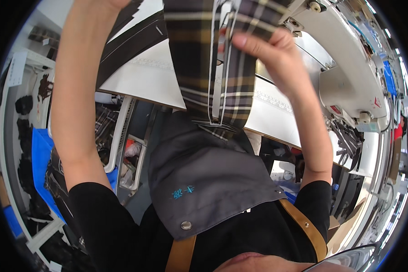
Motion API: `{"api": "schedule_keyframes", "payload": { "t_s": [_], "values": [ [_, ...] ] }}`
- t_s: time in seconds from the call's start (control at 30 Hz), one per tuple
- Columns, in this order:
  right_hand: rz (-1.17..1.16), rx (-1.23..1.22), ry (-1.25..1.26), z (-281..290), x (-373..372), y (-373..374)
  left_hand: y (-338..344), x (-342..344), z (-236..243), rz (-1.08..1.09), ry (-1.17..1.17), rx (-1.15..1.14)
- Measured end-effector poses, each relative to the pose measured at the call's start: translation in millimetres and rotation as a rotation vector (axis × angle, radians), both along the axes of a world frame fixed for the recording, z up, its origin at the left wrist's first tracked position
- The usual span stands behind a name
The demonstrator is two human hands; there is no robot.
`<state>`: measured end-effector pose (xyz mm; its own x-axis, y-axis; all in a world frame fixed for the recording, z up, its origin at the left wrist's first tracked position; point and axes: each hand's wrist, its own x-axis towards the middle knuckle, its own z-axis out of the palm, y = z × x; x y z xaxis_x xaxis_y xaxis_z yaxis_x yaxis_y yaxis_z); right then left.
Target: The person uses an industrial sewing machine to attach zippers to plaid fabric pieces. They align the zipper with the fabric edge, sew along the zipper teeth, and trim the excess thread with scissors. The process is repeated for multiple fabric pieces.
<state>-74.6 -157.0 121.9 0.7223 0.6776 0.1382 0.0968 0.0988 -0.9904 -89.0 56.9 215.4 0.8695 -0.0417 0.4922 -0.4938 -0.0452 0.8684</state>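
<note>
Plaid cloth (190,59) held up in front of person, over front edge of white worktop (272,106); lower end near grey apron (208,177). Long white-edged opening runs down cloth. Right hand (279,56) blurred, fingers pinching cloth beside opening, thumb on near face, fingertip showing through gap. Left hand (118,2) mostly cut off at top edge; cannot tell whether fingers grasp anything. Dark strips (133,43) lie on worktop at left; white sewing machine (349,59) stands at right.

Plaid pc. (190,68): matt cloth (tbl. (140,77) smooth)
</note>
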Motion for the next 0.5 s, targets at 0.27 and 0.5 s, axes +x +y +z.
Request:
{"api": "schedule_keyframes", "payload": {
  "t_s": [0.27, 0.5],
  "values": [
    [-0.363, -0.157, 0.038, -92.2, -57.5, -34.9, 14.5, 76.7, -178.7, 0.121, 0.343, 0.233],
    [-0.282, -0.604, -1.080, -102.0, -20.8, -32.6, 0.4, 77.4, -195.2, 0.338, 0.136, 0.666]
  ]
}}
